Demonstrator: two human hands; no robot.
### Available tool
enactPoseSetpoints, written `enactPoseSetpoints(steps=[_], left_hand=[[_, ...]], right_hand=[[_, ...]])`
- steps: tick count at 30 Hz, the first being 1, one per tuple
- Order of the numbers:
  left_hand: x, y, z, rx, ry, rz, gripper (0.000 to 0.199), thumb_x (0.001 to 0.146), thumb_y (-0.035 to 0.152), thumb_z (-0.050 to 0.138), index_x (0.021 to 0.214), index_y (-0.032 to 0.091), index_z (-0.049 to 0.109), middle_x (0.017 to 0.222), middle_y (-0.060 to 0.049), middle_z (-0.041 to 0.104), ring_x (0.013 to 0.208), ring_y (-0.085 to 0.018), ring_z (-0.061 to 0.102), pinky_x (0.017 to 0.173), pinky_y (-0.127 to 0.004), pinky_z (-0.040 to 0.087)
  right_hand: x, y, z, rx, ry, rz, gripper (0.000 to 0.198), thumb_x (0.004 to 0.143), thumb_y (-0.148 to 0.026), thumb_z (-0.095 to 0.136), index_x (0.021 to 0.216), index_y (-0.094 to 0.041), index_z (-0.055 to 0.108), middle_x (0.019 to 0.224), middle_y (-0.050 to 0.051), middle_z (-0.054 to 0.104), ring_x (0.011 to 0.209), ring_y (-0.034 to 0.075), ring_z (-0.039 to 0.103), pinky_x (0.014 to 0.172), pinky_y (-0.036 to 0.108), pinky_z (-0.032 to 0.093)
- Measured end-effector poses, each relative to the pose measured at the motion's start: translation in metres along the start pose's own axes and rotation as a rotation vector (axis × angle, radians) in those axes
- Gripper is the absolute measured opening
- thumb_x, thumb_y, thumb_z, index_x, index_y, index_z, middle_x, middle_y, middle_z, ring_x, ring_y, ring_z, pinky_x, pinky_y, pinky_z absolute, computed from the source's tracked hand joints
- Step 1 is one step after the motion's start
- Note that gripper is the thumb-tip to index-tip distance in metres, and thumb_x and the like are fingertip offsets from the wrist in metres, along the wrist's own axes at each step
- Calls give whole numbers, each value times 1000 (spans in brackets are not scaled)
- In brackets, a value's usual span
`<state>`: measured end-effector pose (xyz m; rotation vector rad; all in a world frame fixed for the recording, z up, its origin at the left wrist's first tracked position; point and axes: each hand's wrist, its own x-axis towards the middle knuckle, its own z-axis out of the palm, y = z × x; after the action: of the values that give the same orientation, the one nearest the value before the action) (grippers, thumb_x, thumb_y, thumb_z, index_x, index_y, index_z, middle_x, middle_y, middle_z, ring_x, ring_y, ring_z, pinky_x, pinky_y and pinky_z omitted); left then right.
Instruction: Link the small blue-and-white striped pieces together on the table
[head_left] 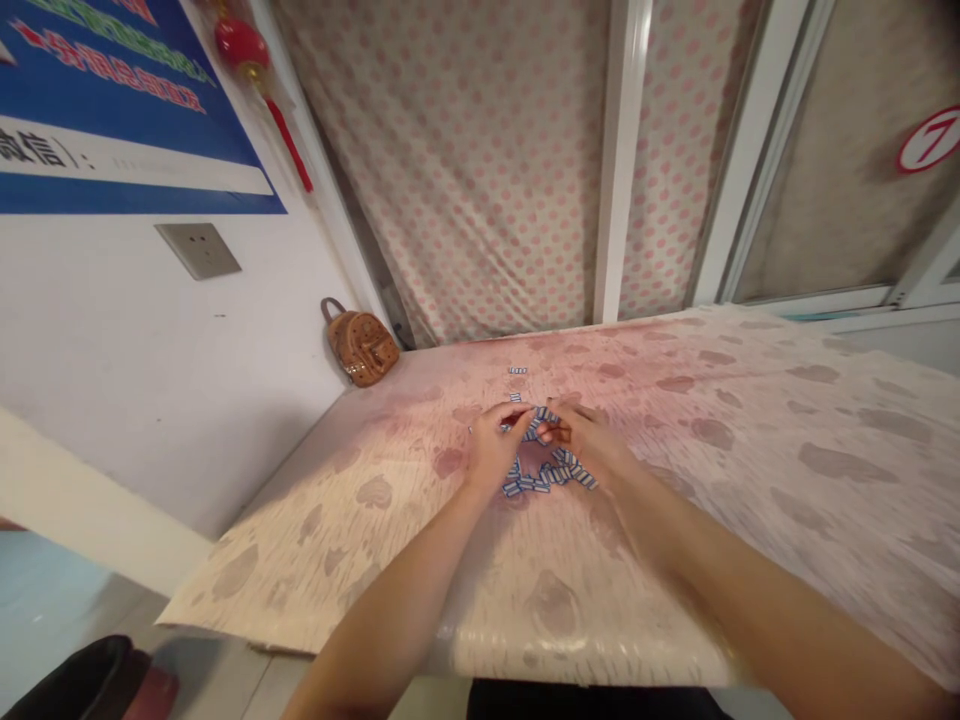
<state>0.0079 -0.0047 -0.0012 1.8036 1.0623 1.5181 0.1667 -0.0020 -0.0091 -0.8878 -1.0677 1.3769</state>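
Observation:
Several small blue-and-white tiles (536,484) lie in a loose ring on the patterned tablecloth, around a bare patch in its middle. At the ring's far side, my left hand (493,445) has thumb and forefinger curled against a few tiles (545,413). From the other side my right hand (586,437) grips the same tiles with bent fingers. The fingertips of both hands nearly meet there, and they partly hide the pieces. Beyond my hands sit a short row of tiles (517,371) and a small group of tiles (515,397).
A brown mini backpack (364,347) leans at the table's back left corner, by the white wall. The table (555,600) reaches back to a dotted curtain (480,170) behind a white frame. A red lantern ornament (241,45) hangs beside a blue poster (135,100).

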Motion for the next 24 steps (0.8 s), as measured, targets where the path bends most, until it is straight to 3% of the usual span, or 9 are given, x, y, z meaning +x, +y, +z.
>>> enactPoseSetpoints(steps=[11,24], left_hand=[[-1,0,3,-22,-28,-48,15,87,29,70,92,19,80,93,-7,79,84,-20,71,79,-31,53],[-3,-1,5,55,-69,8,14,88,27,68,94,22,80,98,-6,78,90,-20,71,83,-31,52]], right_hand=[[3,6,-3,-3,13,-22,46,63,-60,84,73,-22,61,73,6,70,66,21,67,65,32,56],[3,8,-5,-95,-8,-28,53,63,-68,81,74,-20,62,69,4,68,62,18,64,63,30,53]])
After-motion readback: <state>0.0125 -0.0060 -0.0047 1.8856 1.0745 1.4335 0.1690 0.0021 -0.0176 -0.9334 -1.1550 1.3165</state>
